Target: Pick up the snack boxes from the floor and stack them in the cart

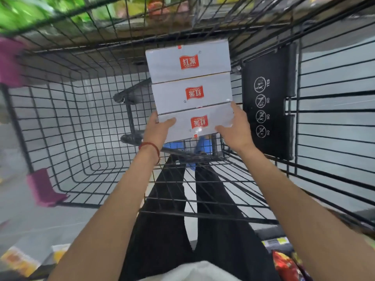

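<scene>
Left hand (157, 128) and right hand (235, 124) clamp the near box (194, 122) by its two short ends, fingers wrapped over the edges. It sits in the cart (60, 110) against two more boxes (189, 78), all in a row. Judged: stiff carton, glossy wrap likely slippery, light enough for an end grip. Basket left of the row is open; the black flap (267, 102) crowds the right hand.
</scene>
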